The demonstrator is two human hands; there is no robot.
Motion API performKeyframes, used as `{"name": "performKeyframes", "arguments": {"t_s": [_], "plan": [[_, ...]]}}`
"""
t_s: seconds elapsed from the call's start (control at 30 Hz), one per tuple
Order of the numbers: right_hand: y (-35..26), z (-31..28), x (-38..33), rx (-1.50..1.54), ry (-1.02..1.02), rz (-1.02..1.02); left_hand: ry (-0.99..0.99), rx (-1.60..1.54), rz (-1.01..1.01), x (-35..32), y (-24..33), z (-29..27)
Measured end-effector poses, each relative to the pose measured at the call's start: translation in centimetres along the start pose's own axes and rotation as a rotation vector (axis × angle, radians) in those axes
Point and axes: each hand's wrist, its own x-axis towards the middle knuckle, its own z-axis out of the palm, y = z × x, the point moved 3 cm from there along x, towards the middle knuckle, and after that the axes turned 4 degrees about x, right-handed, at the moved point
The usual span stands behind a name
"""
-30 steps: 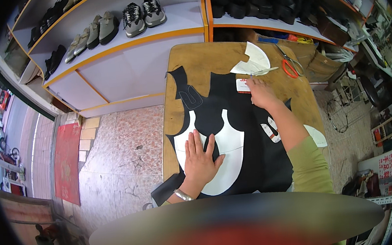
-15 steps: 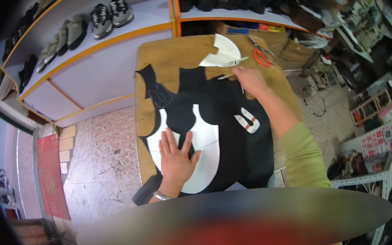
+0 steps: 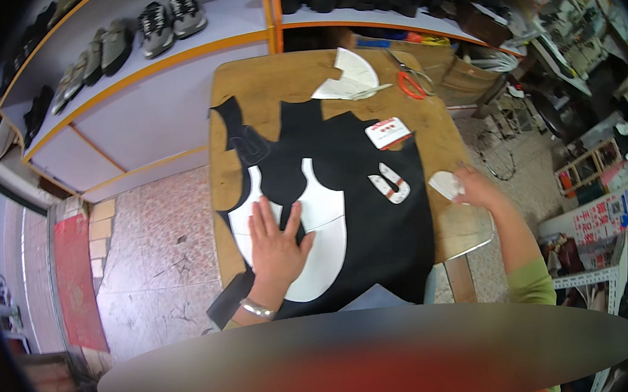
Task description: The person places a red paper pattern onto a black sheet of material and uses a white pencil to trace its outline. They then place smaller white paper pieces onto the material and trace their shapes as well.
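My left hand (image 3: 280, 248) lies flat with its fingers spread on a white U-shaped pattern piece (image 3: 326, 225). The pattern rests on a sheet of black leather-like material (image 3: 379, 246). At the table's right edge, my right hand (image 3: 479, 186) pinches a small white piece of card (image 3: 444, 185). On the right part of the black sheet lie a smaller U-shaped pattern (image 3: 391, 185), white with reddish bands, and a white card with red print (image 3: 388, 134). A small black outlined piece (image 3: 253, 149) sits at the sheet's left.
The wooden table (image 3: 249, 74) carries a fan-shaped white pattern (image 3: 351, 75) and orange-handled scissors (image 3: 415, 84) at its far side. Shoe shelves (image 3: 237, 26) stand behind it. A cluttered white rack (image 3: 594, 278) is at right.
My right hand has moved from the far side of the black sheet to the right table edge, holding a white card piece. The red-printed card now shows. My left hand stays on the pattern.
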Motion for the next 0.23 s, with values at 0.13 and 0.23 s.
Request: {"name": "performKeyframes", "arguments": {"t_s": [0.13, 0.23], "plan": [[0.9, 1.1, -0.5, 0.256, 0.044, 0.185, -0.010, 0.012, -0.009, -0.3, -0.3, -0.2], [2.6, 2.7, 0.4, 0.338, 0.044, 0.238, -0.059, 0.035, -0.019, -0.4, -0.6, -0.1]]}}
